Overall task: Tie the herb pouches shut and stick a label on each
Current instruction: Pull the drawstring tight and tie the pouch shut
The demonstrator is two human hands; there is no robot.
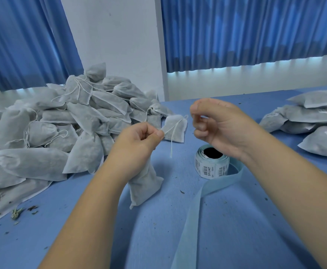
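**Pouch up off the desk, string in the pinch**

Blue curtains (255, 32) across the back, blue desk (236, 220) filling the foreground; on the far left of it a big heap (48, 133) of grey-white pouches, drawstrings trailing loose; over on the right a lower stack (314, 121), these ones showing white labels. Both forearms reach in from the bottom. The left hand (139, 140) is centre stage, fingers curled tight round the neck of one pouch (145, 187); its body hangs below the fist with the bottom corner down on the desk, and its white mouth flares out just past the thumb. The right hand (217, 127) hovers near that mouth, apart from it, fingers (199, 131) curled in and thumb close to forefinger; whether it has any string caught there, I cannot tell. Below the right wrist sits the label roll (211, 167), barcodes facing us; its pale blue strip (197, 210) runs off toward the near edge. One string (171, 148) dangles from the left thumb's pinch; herb flecks (17, 212) are scattered at the heap's foot.
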